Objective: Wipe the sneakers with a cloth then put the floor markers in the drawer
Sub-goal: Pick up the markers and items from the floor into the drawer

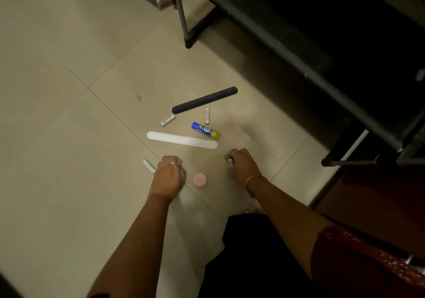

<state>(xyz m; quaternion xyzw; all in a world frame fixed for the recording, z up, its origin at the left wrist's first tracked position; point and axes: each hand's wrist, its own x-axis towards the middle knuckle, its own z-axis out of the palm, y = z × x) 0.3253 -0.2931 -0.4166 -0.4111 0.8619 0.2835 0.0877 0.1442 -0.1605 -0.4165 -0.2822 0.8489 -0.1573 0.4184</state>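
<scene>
Several small items lie on the tiled floor: a long black stick (204,100), a long white stick (182,140), a blue and yellow tube (205,130), a pink disc (199,179) and small white labelled cylinders (167,120) (207,115). My right hand (242,166) grips one such white cylinder (230,163) just above the floor. My left hand (169,174) hovers knuckles up with its fingers curled under, right beside another white cylinder (149,166) lying at its left. What its fingers hold, if anything, is hidden. No sneakers, cloth or drawer are in view.
A dark metal-framed rack (287,33) stands at the upper right, with its legs (187,42) (345,160) on the floor. A dark red surface (368,194) sits at the right. My knee in dark cloth (248,251) is below.
</scene>
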